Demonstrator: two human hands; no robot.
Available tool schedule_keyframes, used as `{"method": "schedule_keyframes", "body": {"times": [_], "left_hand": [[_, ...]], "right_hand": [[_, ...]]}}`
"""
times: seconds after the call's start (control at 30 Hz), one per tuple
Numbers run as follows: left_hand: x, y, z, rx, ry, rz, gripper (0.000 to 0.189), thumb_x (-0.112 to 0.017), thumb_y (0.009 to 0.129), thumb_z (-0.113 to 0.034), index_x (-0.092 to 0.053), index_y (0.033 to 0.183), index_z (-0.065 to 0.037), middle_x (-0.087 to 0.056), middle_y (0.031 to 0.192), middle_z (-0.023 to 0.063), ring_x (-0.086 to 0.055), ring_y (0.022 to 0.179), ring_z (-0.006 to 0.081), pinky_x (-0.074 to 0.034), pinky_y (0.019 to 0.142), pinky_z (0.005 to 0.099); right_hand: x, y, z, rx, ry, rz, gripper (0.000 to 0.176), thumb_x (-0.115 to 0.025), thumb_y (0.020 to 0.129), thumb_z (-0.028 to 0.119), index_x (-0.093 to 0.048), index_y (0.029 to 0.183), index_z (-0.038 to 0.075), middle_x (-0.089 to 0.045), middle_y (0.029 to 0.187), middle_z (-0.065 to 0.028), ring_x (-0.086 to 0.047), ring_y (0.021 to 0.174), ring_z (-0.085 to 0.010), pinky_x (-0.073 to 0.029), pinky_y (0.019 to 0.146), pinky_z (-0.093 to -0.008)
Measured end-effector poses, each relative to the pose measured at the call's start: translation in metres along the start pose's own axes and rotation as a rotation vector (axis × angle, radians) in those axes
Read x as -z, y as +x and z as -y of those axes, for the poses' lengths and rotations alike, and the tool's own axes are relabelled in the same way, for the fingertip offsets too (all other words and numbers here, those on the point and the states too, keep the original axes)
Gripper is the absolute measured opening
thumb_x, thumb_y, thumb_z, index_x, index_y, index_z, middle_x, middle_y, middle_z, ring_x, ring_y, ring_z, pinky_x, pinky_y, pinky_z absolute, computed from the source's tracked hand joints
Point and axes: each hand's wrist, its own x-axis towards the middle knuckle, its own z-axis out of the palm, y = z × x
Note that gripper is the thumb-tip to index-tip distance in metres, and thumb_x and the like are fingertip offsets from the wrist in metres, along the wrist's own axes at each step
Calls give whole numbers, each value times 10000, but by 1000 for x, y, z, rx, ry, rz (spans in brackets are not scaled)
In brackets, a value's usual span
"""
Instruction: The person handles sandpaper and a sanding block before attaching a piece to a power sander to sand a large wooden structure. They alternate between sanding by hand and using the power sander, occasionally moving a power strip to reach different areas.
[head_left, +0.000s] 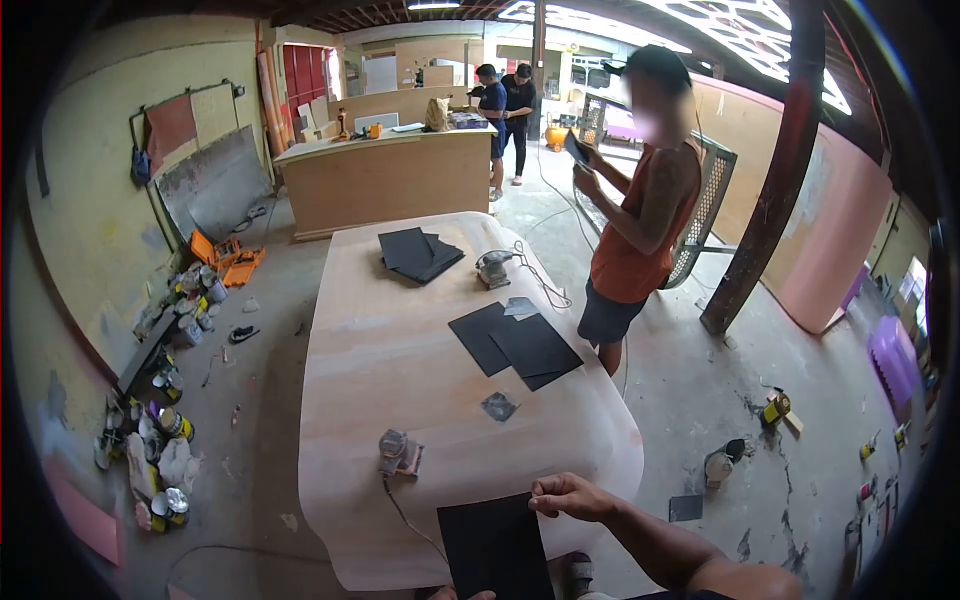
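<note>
Black sandpaper sheet [495, 545] is closest, held up in front of the near edge of the big, pale pink desk [350, 340]. Its top right corner is pinched between the thumb and finger of the right hand [565, 497]. Just a bit of the left hand [455, 594] shows by the bottom of the sheet, so I cannot tell how tight it is. On the desk, to the left of the sheet, sits a dusty sander [400, 455], and its cord [410, 520] runs down toward the sheet. Farther up the desk is a small gray scrap [499, 406]. Past it, some big black sheets [515, 345] lie partly on top of each other, with another gray scrap [520, 307] at their far edge. A second sander [493, 268] with a curly cord [540, 278] sits past those. To its left is a messy pile of black sheets [420, 255]. A person in an orange top [645, 210] stands by the right side of the desk, holding a dark, flat thing [577, 148]. Paint cans [178, 425] with yellow labels are on the floor at the left, but the writing is too small to read.
</note>
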Motion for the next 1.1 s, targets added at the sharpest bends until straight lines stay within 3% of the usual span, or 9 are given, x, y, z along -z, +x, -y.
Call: {"method": "schedule_keyframes", "body": {"times": [0.23, 0.33, 0.4, 0.5, 0.77, 0.87, 0.9, 1.0, 1.1], "left_hand": [[-79, 56, -53, 35, 119, 43, 600, -698, 936, -345, -517, 1384, 11, -590, 1345, 134, -537, 1244, 248, -417, 1053, 387], [-72, 69, -58, -68, 228, -94, 433, -667, 968, -240, -586, 1314, 9, -648, 1257, 93, -588, 1147, 171, -465, 989, 330], [-46, 75, -41, -230, 397, -257, 385, -640, 988, -287, -624, 1264, -18, -688, 1074, 77, -645, 936, 160, -526, 864, 309], [-23, 60, -18, -211, 344, -505, 415, -597, 1007, -282, -561, 1314, -4, -639, 1172, 101, -622, 1023, 195, -514, 918, 339], [-1, 46, 8, -461, -272, -966, 476, -516, 1044, -282, -449, 1407, 19, -560, 1365, 143, -589, 1191, 270, -492, 1030, 394], [13, 41, 15, -530, -465, -1120, 457, -562, 1023, -311, -518, 1362, -7, -637, 1283, 109, -636, 1118, 251, -509, 986, 358], [27, 31, 21, -513, -472, -1155, 462, -567, 1021, -316, -518, 1365, -11, -642, 1276, 104, -638, 1115, 242, -512, 972, 356], [37, 23, 33, -544, -479, -1200, 445, -574, 1017, -327, -539, 1343, -26, -662, 1230, 97, -653, 1063, 205, -529, 896, 339], [41, 35, 31, -567, -482, -1285, 412, -583, 1013, -325, -567, 1302, -33, -679, 1180, 84, -668, 1001, 187, -540, 839, 311]], "right_hand": [[91, -76, 0, 121, -228, -239, 346, -648, 984, 388, -645, 946, 44, -593, 797, 18, -535, 753, -91, -447, 697, -268], [96, -103, 85, 379, -570, -416, 340, -711, 932, 280, -674, 1136, 11, -649, 1000, -150, -650, 948, -235, -513, 805, -352], [61, -123, 150, 607, -333, -289, 341, -729, 916, 291, -719, 1170, 65, -659, 984, -115, -650, 844, -226, -520, 733, -308], [17, -119, 170, 924, -604, 56, 314, -710, 888, 264, -716, 1102, 35, -637, 933, -133, -658, 829, -262, -538, 758, -343], [9, -122, 93, 412, -746, 464, 283, -625, 899, 283, -680, 1072, 66, -624, 853, -133, -636, 852, -297, -524, 793, -393], [4, -99, -27, -55, -638, 402, 275, -593, 903, 290, -666, 1061, 78, -619, 823, -133, -628, 860, -310, -519, 806, -412], [-26, -105, -114, -217, -330, 146, 370, -623, 913, 346, -643, 1148, 62, -675, 978, -151, -637, 977, -362, -503, 886, -451], [-131, -189, -339, -634, -324, 433, 698, -563, 916, 611, -530, 1363, 76, -602, 1278, -250, -549, 1225, -432, -437, 1037, -480], [-139, -188, -339, -664, -321, 636, 669, -529, 932, 603, -545, 1327, 62, -611, 1245, -250, -564, 1194, -430, -442, 1009, -485]]}}
